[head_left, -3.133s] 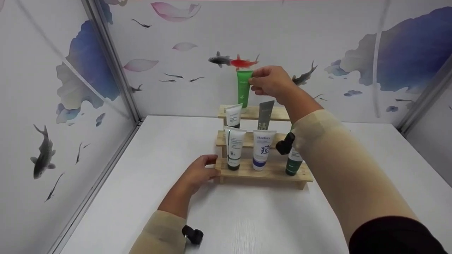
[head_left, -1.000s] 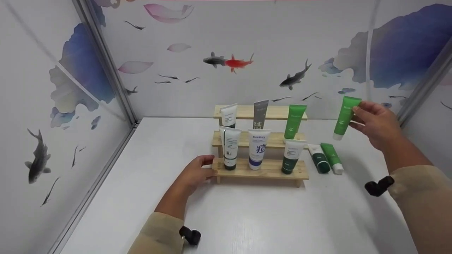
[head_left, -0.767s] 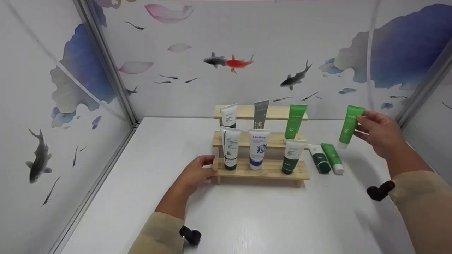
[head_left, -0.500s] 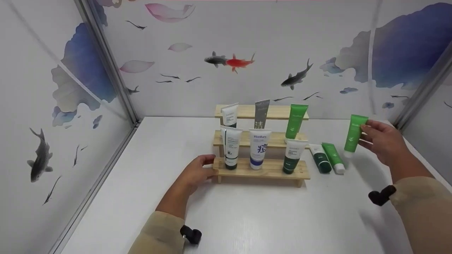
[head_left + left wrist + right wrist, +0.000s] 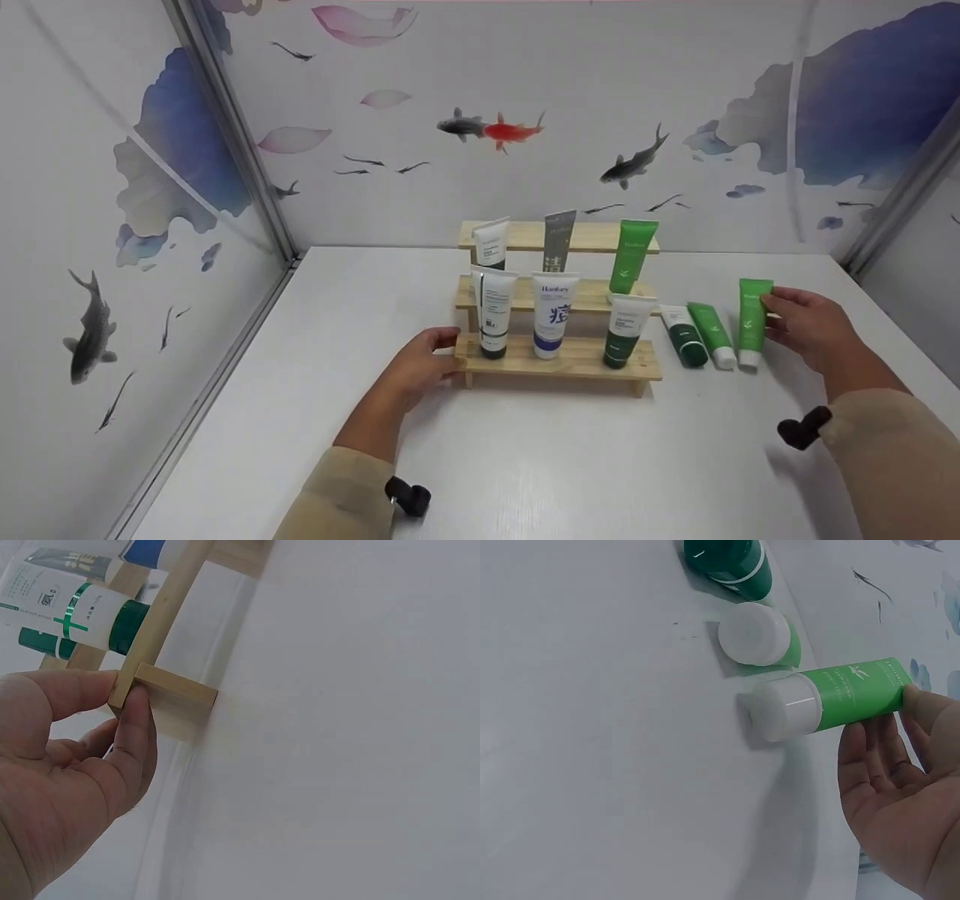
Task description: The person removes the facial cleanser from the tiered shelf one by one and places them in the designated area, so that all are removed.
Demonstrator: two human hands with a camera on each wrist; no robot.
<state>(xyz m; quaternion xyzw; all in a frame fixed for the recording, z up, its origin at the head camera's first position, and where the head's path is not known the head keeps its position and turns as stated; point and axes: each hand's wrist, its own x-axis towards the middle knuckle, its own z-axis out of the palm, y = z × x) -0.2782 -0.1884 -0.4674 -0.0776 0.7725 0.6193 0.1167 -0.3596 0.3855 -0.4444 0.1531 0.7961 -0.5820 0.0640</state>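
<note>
My left hand [image 5: 424,366] pinches the left end of the lowest step of a wooden tiered rack [image 5: 577,365]; in the left wrist view, thumb and fingers [image 5: 133,727] close on that board's end. On the right, my right hand [image 5: 814,322] pinches the upper end of a green tube [image 5: 752,319] with a white cap. In the right wrist view the cap [image 5: 780,709] is low at the table, while the tube's far end tilts up toward the fingers. Beside it lie another green tube [image 5: 711,334] and a white and dark green tube [image 5: 684,337].
Several tubes stand cap down on the rack, among them a white and blue tube [image 5: 555,315], a grey tube [image 5: 559,240] and a green tube [image 5: 632,255]. The white table [image 5: 525,457] is bounded by printed panels [image 5: 360,202] at the back and sides.
My right hand took the green tube from the rack's top step, carried it right and lowered it beside the two lying tubes. My left hand stays on the rack.
</note>
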